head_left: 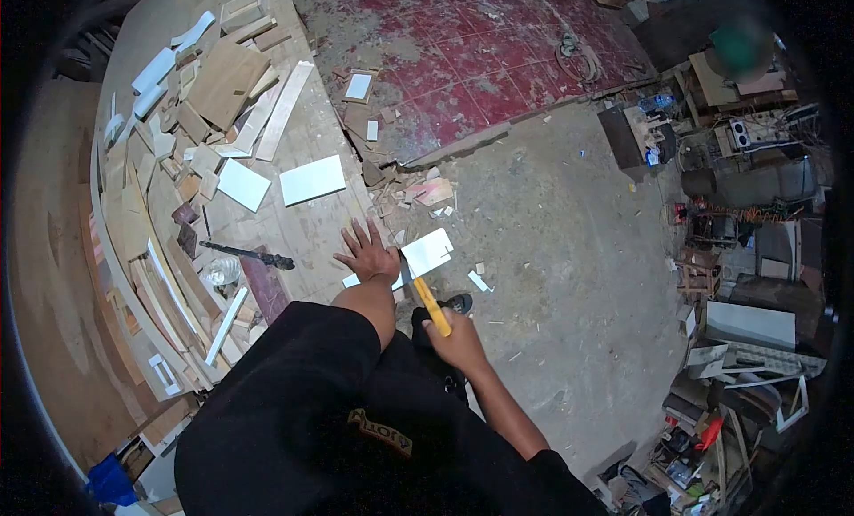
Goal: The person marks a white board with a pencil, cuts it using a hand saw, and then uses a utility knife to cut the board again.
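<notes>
A white board (pixel 427 252) juts out past the edge of the wooden work surface, with a small notch near its outer end. My left hand (pixel 372 256) lies on the board's inner part, fingers spread towards the upper left. My right hand (pixel 454 338) is closed around a yellow-handled tool (pixel 429 301), whose far end meets the lower edge of the board; its blade is hard to make out. Two more white boards, one rectangular (pixel 313 180) and one smaller (pixel 243 185), rest on the surface above my left hand.
Wood offcuts (pixel 227 80) are heaped on the work surface (pixel 307 240) at the left, near a dark bar (pixel 247 253) and a clear plastic item (pixel 221 270). Scraps lie on the concrete floor (pixel 551 249). Cluttered shelves and boards (pixel 750 325) line the right side.
</notes>
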